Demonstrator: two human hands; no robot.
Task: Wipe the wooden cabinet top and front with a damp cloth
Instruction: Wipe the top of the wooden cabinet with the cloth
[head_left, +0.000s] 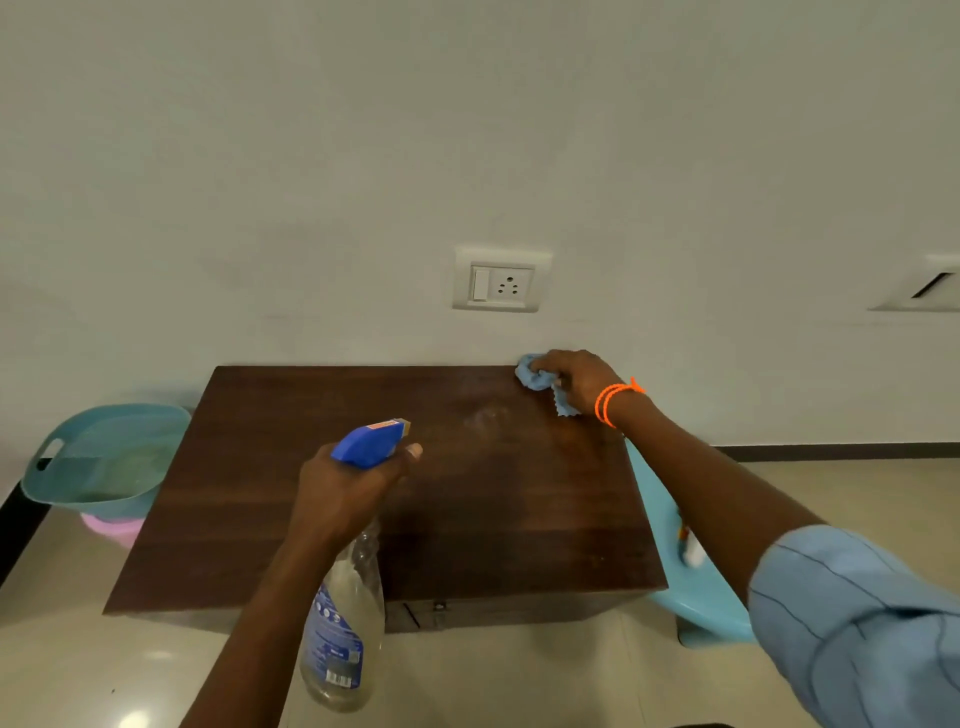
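Observation:
A dark wooden cabinet (291, 467) stands against the white wall, its top facing me and a strip of its front visible below. My right hand (576, 376) grips a bunched light blue cloth (535, 376) at the top's far right corner. My left hand (348, 488) holds a clear spray bottle (343, 623) by its neck over the middle of the top. The bottle's blue trigger head (371, 441) points right, toward a faint wet patch (485, 418) on the wood.
A teal basin (104, 457) holding water sits on a pink tub (111, 527) left of the cabinet. A light blue plastic stool (691, 587) stands to its right with a small item on it. A wall socket (501, 280) is above. Glossy tiled floor lies around.

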